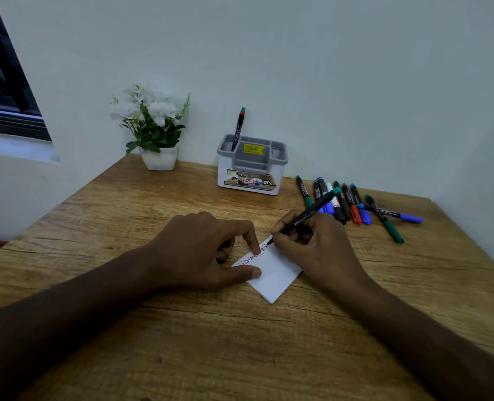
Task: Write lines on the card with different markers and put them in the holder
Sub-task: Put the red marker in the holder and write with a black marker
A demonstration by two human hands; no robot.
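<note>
A small white card [274, 277] lies on the wooden table, with red handwriting near its far edge. My left hand [208, 250] presses the card down with its forefinger and thumb; something dark shows under its curled fingers. My right hand [315, 241] grips a black marker with a green end [309, 214], its tip touching the card's far corner. A white and grey holder [251, 166] stands at the back with one marker [238, 128] upright in its left compartment. Several loose markers [350, 204] lie to the right.
A white pot of white flowers [156, 131] stands at the back left against the wall. A dark window [2, 82] is at the far left. The table's right edge runs close behind the loose markers.
</note>
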